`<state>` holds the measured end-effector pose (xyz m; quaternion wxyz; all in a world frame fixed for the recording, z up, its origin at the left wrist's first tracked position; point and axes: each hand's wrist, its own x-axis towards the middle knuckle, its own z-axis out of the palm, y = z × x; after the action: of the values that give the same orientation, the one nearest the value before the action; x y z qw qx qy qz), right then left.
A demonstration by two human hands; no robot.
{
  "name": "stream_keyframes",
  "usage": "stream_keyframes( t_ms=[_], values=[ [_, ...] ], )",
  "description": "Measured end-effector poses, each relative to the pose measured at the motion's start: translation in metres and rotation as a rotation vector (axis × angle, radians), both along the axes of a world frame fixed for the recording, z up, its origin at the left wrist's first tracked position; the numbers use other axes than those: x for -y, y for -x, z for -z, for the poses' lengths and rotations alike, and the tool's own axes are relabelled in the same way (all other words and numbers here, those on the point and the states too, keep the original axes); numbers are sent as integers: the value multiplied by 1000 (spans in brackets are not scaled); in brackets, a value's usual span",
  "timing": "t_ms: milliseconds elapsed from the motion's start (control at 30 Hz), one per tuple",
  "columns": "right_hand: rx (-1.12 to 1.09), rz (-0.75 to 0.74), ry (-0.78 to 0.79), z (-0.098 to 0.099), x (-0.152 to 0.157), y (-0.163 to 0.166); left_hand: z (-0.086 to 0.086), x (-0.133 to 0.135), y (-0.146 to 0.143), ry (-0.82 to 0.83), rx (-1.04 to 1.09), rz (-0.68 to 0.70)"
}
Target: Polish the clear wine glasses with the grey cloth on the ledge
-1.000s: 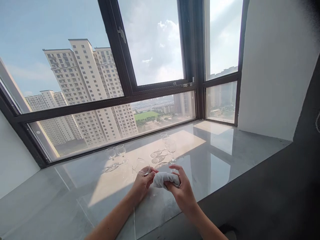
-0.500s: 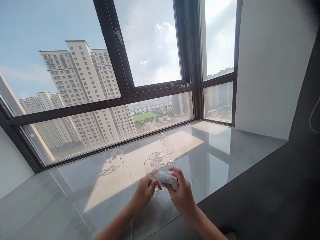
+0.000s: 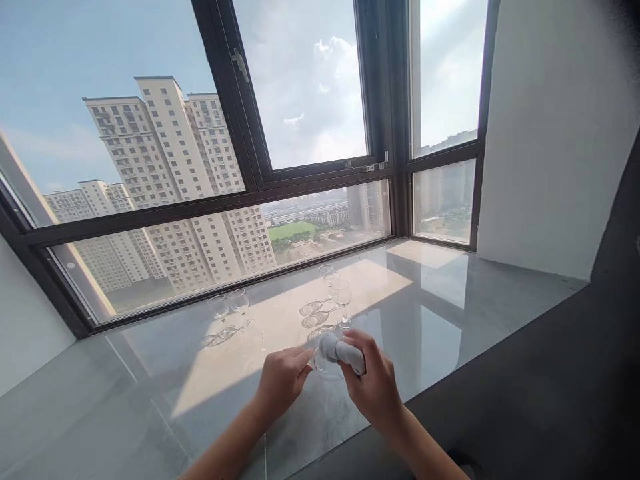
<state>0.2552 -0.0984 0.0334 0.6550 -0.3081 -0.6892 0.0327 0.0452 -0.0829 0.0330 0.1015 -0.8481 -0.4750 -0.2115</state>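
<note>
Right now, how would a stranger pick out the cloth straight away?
Look at the big dark-framed window, then down to the glossy sill below it. Near the sill's front edge, the right hand grips a bunched, pale grey cloth. It alone is opaque fabric; the stemmed glasses standing beyond it are clear.

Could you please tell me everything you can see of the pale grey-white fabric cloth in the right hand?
The pale grey-white fabric cloth looks soft and is bunched into a thick, twisted roll, creased near its middle. The right hand grips it above the glossy grey sill. One end bulges toward the left hand, at a clear drinking glass; whether inside or against it, I cannot tell.
</note>
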Motion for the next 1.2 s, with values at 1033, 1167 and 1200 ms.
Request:
stream_keyframes(
  t_ms=[1033,1167,1200],
  values=[
    [80,-381,532,-7,-4,-8,2,-7,7,102,180,36],
    [-182,-651,671,-6,-5,-8,2,-9,6,216,392,78],
    [-258,-665,669,-5,-7,-10,4,-10,6,246,442,75]
  ],
)
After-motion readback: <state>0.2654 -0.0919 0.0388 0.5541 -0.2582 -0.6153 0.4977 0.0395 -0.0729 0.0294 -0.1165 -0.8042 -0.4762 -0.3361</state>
